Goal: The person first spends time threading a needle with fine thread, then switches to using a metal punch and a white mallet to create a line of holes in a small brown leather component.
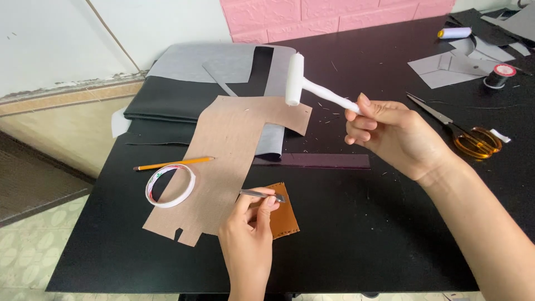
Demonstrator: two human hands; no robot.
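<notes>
Right hand (393, 136) grips raised mallet (305, 83); left (248, 234) holds punch (262, 194).

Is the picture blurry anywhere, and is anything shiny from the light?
Head view: mostly sharp; the white mallet in the right hand looks slightly soft. Soft daylight sheen lies across the black table; the orange-handled scissors glint.

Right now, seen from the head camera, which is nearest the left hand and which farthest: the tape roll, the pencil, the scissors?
From the left hand:
1. Tape roll, just to its left.
2. Pencil, beyond the roll, farther left.
3. Scissors, far right, past the right hand.
</notes>
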